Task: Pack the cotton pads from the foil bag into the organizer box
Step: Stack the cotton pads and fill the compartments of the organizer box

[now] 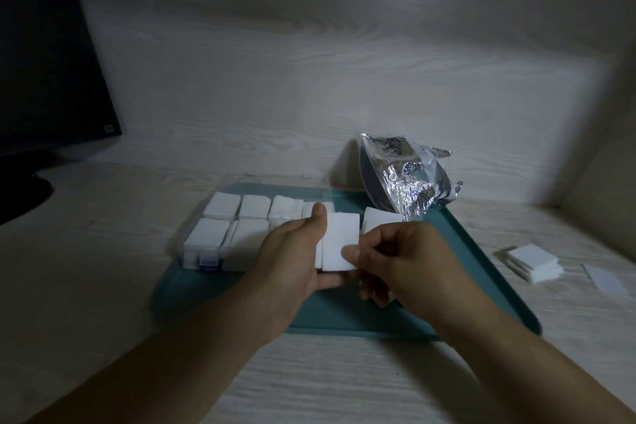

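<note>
Your left hand (292, 251) and right hand (402, 255) together hold a stack of white cotton pads (340, 241) above the teal tray (481, 268); left thumb over its top edge, right thumb and fingers pinching its lower right corner. The clear organizer box (220, 234) sits on the tray's left side, its visible compartments filled with pads; the crumpled foil bag (409, 179) lies at the tray's far right corner; a few loose pads (535, 260) rest on the wooden table (103, 268), right of the tray; a dark monitor (44, 62) stands far left.
</note>
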